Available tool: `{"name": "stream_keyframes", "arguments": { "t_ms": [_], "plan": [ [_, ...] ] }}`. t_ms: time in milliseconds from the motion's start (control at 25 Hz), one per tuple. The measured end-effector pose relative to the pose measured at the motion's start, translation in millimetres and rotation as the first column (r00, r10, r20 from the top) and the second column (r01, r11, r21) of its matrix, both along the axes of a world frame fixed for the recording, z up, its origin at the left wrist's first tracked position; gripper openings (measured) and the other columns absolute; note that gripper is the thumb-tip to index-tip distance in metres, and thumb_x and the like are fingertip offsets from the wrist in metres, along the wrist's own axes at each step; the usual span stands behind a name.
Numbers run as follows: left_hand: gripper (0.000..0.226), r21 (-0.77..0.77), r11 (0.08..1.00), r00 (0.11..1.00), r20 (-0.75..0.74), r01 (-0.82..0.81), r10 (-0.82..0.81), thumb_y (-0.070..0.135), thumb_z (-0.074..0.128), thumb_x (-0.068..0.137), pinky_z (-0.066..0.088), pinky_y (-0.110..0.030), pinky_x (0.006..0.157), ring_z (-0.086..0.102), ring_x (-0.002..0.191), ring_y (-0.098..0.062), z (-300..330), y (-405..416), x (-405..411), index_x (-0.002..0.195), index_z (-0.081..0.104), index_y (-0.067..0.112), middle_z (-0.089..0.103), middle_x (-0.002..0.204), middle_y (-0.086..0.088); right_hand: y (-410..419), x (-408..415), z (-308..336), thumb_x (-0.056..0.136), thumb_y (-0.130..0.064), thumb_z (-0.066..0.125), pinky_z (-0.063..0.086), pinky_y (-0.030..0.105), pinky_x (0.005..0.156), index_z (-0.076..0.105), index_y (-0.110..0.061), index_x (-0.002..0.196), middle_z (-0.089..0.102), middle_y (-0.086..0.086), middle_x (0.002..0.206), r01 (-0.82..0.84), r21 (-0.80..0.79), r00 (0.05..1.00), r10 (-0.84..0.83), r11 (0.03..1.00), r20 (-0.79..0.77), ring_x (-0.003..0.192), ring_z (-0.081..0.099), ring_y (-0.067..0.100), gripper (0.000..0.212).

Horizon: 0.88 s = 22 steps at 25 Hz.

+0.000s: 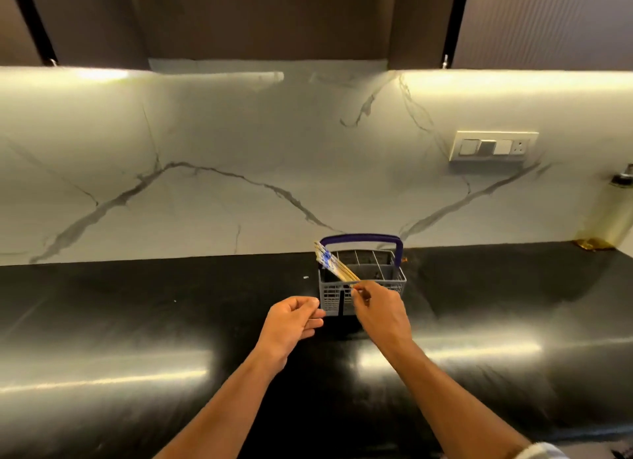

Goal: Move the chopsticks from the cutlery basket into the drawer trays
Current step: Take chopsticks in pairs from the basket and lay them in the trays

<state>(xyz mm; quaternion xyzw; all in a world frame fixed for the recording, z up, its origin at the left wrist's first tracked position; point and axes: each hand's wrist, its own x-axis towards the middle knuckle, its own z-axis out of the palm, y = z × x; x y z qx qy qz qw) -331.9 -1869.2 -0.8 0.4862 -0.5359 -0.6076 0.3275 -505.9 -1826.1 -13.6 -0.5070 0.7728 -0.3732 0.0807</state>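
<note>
Black glossy countertop (137,321) carries our grey cutlery basket (363,287). Our right hand (380,316) pinches the chopsticks (334,265) low, tilted left over the rim; our half-curled left hand (291,323) holds nothing. Such a thin pinch could let them fan and drop.

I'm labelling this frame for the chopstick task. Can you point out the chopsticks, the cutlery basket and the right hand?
chopsticks (334,264): head view, on the patterned upper shafts leaning left out of the basket.
cutlery basket (329,297): head view, on its grey front grid wall.
right hand (380,313): head view, on the back of the hand.
</note>
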Motion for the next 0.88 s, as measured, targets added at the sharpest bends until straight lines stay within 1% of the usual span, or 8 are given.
{"name": "stream_keyframes", "arguments": {
  "t_ms": [40, 120, 200, 360, 480, 640, 720, 880],
  "plan": [
    [0.017, -0.012, 1.0, 1.0, 0.016, -0.022, 0.022, 0.026, 0.06, 0.097, 0.059, -0.035, 0.089, 0.074, 0.094, -0.017, 1.3, -10.9, -7.9, 0.107, 0.07, 0.017, 0.077, 0.098, -0.003, -17.1, -4.8, -0.3, 0.099, -0.033, 0.057, 0.059, 0.03, 0.073, 0.068, -0.022, 0.116, 0.072, 0.0, 0.105, -0.015, 0.017, 1.0, 0.015, 1.0, -0.011, 0.087, 0.068, 0.015, 0.023],
    [0.016, -0.035, 0.997, 0.996, 0.057, -0.062, 0.063, 0.026, 0.059, 0.097, 0.059, -0.033, 0.087, 0.072, 0.094, -0.016, 0.6, -28.8, -25.4, 0.106, 0.07, 0.018, 0.076, 0.097, -0.001, -46.6, -12.4, -4.2, 0.099, -0.032, 0.055, 0.054, 0.027, 0.066, 0.067, -0.022, 0.116, 0.072, 0.001, 0.104, -0.047, 0.056, 0.998, 0.049, 0.997, -0.046, 0.08, 0.064, 0.013, 0.023],
    [0.015, -0.072, 0.992, 0.987, 0.116, -0.105, 0.113, 0.024, 0.059, 0.097, 0.058, -0.032, 0.085, 0.07, 0.093, -0.015, -4.7, -50.2, -45.2, 0.107, 0.069, 0.019, 0.074, 0.096, 0.0, -75.4, -21.4, -11.3, 0.1, -0.031, 0.054, 0.05, 0.025, 0.066, 0.067, -0.022, 0.113, 0.072, 0.0, 0.103, -0.094, 0.101, 0.993, 0.101, 0.99, -0.066, 0.078, 0.062, 0.013, 0.022],
    [0.028, -0.096, 0.985, 0.964, 0.213, -0.142, 0.16, 0.031, 0.062, 0.093, 0.057, -0.04, 0.093, 0.068, 0.097, -0.012, -21.9, -87.3, -77.7, 0.119, 0.067, 0.022, 0.072, 0.106, 0.004, -116.1, -33.6, -20.7, 0.1, -0.03, 0.051, 0.046, 0.026, 0.066, 0.068, -0.021, 0.109, 0.07, 0.0, 0.1, -0.189, 0.152, 0.973, 0.206, 0.97, -0.102, 0.077, 0.058, 0.013, 0.021],
    [0.025, -0.108, 0.977, 0.96, 0.195, -0.185, 0.203, 0.028, 0.061, 0.094, 0.057, -0.041, 0.094, 0.068, 0.098, -0.012, -33.5, -98.0, -92.3, 0.118, 0.068, 0.025, 0.072, 0.106, 0.005, -125.8, -36.8, -25.4, 0.1, -0.03, 0.051, 0.049, 0.028, 0.07, 0.068, -0.023, 0.108, 0.067, -0.001, 0.102, -0.228, 0.106, 0.963, 0.241, 0.968, -0.12, 0.083, 0.059, 0.014, 0.02],
    [0.015, -0.149, 0.959, 0.947, 0.177, -0.242, 0.266, 0.027, 0.061, 0.096, 0.059, -0.039, 0.09, 0.069, 0.093, -0.011, -42.3, -107.0, -100.9, 0.104, 0.072, 0.029, 0.072, 0.097, 0.007, -130.1, -47.8, -29.6, 0.1, -0.028, 0.052, 0.053, 0.03, 0.077, 0.069, -0.024, 0.106, 0.066, -0.005, 0.1, -0.274, 0.058, 0.95, 0.279, 0.96, -0.142, 0.09, 0.059, 0.013, 0.018],
    [0.01, -0.158, 0.956, 0.949, 0.159, -0.246, 0.27, 0.03, 0.064, 0.094, 0.059, -0.038, 0.089, 0.069, 0.091, -0.009, -43.6, -109.8, -102.4, 0.099, 0.072, 0.03, 0.073, 0.095, 0.008, -132.6, -53.1, -30.0, 0.099, -0.025, 0.053, 0.051, 0.028, 0.078, 0.07, -0.024, 0.105, 0.067, -0.005, 0.101, -0.303, 0.052, 0.94, 0.308, 0.951, -0.147, 0.092, 0.058, 0.013, 0.018],
    [0.009, -0.152, 0.938, 0.937, 0.117, -0.311, 0.33, 0.031, 0.07, 0.089, 0.058, -0.031, 0.086, 0.068, 0.087, -0.006, -42.0, -110.6, -108.6, 0.097, 0.069, 0.026, 0.073, 0.095, 0.006, -136.5, -59.6, -32.6, 0.099, -0.025, 0.054, 0.055, 0.03, 0.083, 0.07, -0.026, 0.111, 0.067, -0.005, 0.104, -0.353, 0.069, 0.928, 0.359, 0.933, -0.1, 0.096, 0.059, 0.011, 0.02]
  ]
}}
